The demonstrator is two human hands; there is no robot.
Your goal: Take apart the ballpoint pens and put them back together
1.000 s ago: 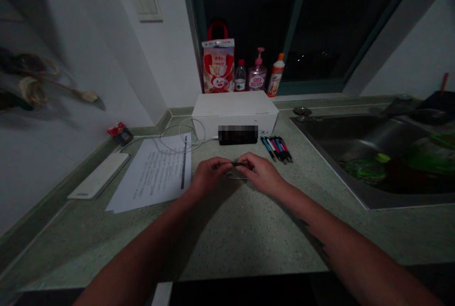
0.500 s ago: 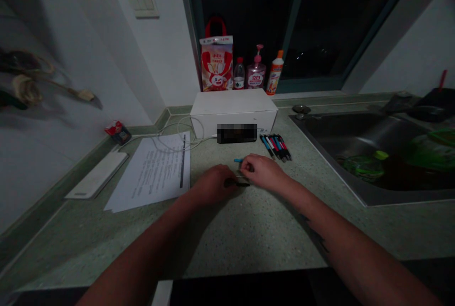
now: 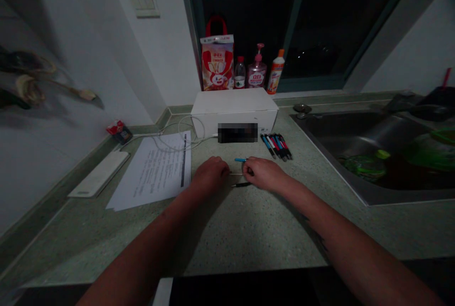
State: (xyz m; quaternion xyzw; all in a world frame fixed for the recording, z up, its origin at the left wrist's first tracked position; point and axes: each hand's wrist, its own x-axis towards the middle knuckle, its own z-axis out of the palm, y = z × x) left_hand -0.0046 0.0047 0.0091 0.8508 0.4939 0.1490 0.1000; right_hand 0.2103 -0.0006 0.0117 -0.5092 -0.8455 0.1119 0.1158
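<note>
My left hand (image 3: 212,174) is closed, its thumb and fingers pinching one end of a thin pale stick (image 3: 236,174) that looks like a pen refill. The other end runs into the curled fingers of my right hand (image 3: 265,173), which is also closed. Just in front of the two hands, a dark pen piece (image 3: 241,184) lies on the countertop, its right end close to my right hand. Behind my right fingers a blue pen barrel (image 3: 240,159) rests, partly hidden by them. Farther back on the right lies a row of several pens (image 3: 276,146) in blue, white, red and black.
A white box (image 3: 234,102) stands at the back, a blurred-out dark device (image 3: 237,133) leaning at its front with a white cable. Printed sheets (image 3: 152,173) and a white board (image 3: 101,173) lie left. The sink (image 3: 330,164) is on the right. Bottles (image 3: 256,71) line the window.
My left hand has shifted slightly left and back, uncovering more of the dark pen piece and the thin stick. My right hand stays nearly in place.
</note>
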